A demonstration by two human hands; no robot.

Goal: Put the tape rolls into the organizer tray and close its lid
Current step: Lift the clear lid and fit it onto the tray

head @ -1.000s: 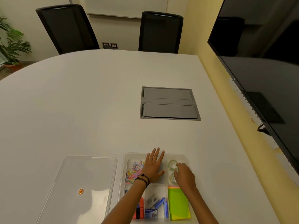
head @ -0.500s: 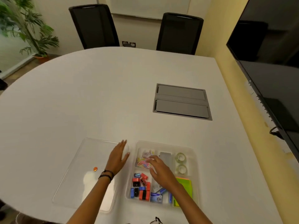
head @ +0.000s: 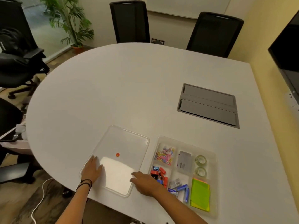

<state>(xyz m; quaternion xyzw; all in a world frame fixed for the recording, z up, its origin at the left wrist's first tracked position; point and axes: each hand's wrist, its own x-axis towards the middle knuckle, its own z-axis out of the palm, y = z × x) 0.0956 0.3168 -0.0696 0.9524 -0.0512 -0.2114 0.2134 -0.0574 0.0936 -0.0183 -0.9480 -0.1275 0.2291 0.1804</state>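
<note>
Two clear tape rolls (head: 200, 159) (head: 200, 172) lie in the far right compartment of the clear organizer tray (head: 215, 183), which stands open near the table's front edge. Its clear lid (head: 123, 143), marked with a small orange dot, lies flat on the table to the tray's left. My left hand (head: 91, 170) rests on the lid's near left corner, fingers spread. My right hand (head: 144, 183) lies at the lid's near right edge, beside the tray, fingers apart. Neither hand visibly grips the lid.
The tray also holds coloured paper clips (head: 165, 156), a grey box (head: 184, 161), red and blue clips (head: 159, 174) and green sticky notes (head: 200, 195). A grey cable hatch (head: 208, 105) sits in the table beyond. Black chairs (head: 131, 21) ring the table; a screen (head: 286, 50) hangs right.
Both hands have left the tray and moved left to the lid. The left hand slid from the lid's right side to its near left corner. The view has turned left.
</note>
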